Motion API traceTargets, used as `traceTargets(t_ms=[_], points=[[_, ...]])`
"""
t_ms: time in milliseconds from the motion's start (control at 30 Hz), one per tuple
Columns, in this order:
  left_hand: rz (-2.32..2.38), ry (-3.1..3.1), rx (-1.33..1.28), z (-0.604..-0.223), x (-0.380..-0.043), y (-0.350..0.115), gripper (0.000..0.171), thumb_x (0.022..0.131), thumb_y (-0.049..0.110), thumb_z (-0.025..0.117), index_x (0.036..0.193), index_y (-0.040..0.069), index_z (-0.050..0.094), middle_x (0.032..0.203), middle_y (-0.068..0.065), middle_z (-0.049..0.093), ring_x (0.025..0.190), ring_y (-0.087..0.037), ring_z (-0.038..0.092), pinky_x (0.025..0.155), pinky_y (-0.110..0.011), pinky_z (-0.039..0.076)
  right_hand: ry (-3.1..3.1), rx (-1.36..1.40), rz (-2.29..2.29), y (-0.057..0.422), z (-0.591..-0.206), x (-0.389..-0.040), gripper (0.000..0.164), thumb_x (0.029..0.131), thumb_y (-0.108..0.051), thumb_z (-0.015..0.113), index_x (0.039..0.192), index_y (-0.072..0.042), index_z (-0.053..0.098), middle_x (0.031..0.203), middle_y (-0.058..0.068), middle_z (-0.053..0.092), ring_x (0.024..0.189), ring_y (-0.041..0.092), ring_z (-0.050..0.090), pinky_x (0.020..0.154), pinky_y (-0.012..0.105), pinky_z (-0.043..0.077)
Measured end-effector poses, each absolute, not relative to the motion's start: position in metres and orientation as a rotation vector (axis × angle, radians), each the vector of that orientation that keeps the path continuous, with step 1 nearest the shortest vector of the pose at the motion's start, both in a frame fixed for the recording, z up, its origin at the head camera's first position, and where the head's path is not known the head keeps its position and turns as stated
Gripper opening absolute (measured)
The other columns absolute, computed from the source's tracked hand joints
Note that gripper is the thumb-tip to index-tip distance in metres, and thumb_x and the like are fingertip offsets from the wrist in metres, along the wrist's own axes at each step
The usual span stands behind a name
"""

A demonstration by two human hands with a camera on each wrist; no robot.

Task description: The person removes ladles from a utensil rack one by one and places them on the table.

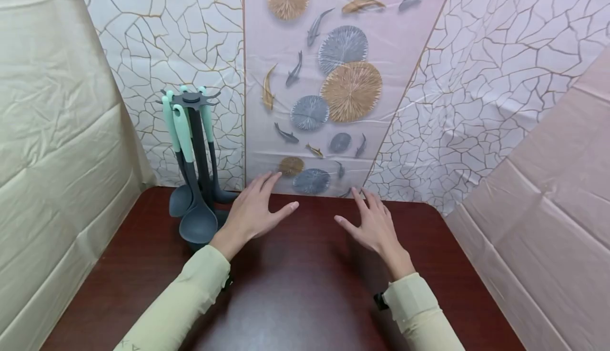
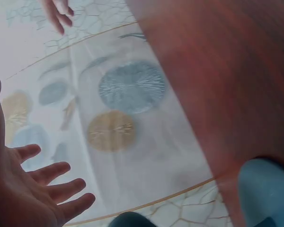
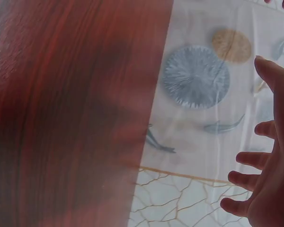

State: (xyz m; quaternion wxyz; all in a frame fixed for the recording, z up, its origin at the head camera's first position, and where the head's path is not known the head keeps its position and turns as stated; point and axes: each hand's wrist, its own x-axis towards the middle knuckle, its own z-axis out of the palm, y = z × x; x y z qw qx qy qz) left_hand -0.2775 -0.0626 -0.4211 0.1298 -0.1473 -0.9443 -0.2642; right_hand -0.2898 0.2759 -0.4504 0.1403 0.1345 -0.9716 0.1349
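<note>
Several mint-handled cooking tools hang around one dark stand (image 1: pixel 199 152), which is set on the dark red surface (image 1: pixel 305 282) toward its far left corner. The stand's long axis runs vertically, its hooked top uppermost. The tools hang along it, pale handles up and dark heads down. On its near side, the front ladle (image 1: pixel 193 181) slants slightly, its handle loop high and its bowl low, shifted a little to the right, with the hollow facing the wearer. Another rounded head hangs to the left of the post, and more dark heads lie to its right, partly hidden.

Just right of the stand is the left grip (image 1: pixel 252 210), a bare hand seen from its back, its fingers reaching forward and its thumb stretched out to the right. Fingers and thumb are apart. Whether it touches a tool cannot be told.

Well to the right of the stand, the right grip (image 1: pixel 374 224) mirrors it: fingers forward and slightly bent, thumb pointing back toward the stand, all apart. Both forearms, in pale sleeves (image 1: pixel 176 298), reach in from the stand's near side. Behind the stand hangs a patterned cloth (image 1: pixel 257 144).
</note>
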Motion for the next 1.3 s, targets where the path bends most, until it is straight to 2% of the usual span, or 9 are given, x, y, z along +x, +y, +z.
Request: traceTargets(t_ms=[600,800,1033,1300], points=[[-0.858,-2.576,-0.398,-0.386,-0.249,-0.078,0.098,0.091,0.089,0.045,0.167,0.028,0.033,0.171,-0.006,0.032,0.152,-0.034,0.038,0.111,-0.065,0.044,-2.683,0.462,0.483,0.247,-0.428,-0.280,0.095,0.094,-0.068,0.065,0.168,-0.019,0.032,0.167,0.018,0.035,0.152,0.044,0.034,0.115,0.069,0.033],[-0.879,-2.483,-0.430,-0.376,-0.241,-0.080,0.094,0.094,0.082,0.052,0.166,0.024,0.037,0.170,-0.004,0.033,0.152,-0.033,0.038,0.111,-0.065,0.043,-2.619,0.471,0.522,0.241,-0.428,-0.283,0.092,0.094,-0.067,0.066,0.167,-0.021,0.035,0.166,0.015,0.038,0.150,0.043,0.036,0.113,0.070,0.035],[-0.849,-2.385,-0.473,-0.362,-0.227,-0.082,0.088,0.096,0.073,0.060,0.166,0.026,0.037,0.169,-0.004,0.036,0.152,-0.032,0.040,0.108,-0.063,0.047,-2.573,0.478,0.571,0.234,-0.426,-0.283,0.091,0.094,-0.066,0.067,0.167,-0.022,0.035,0.165,0.013,0.040,0.148,0.041,0.039,0.112,0.070,0.035],[-0.883,-2.106,-0.531,-0.354,-0.221,-0.088,0.083,0.095,0.056,0.070,0.163,0.019,0.042,0.164,-0.007,0.045,0.144,-0.031,0.050,0.103,-0.060,0.052,-2.550,0.469,0.636,0.224,-0.423,-0.281,0.090,0.095,-0.063,0.069,0.167,-0.022,0.035,0.164,0.013,0.041,0.147,0.037,0.040,0.112,0.068,0.036]])
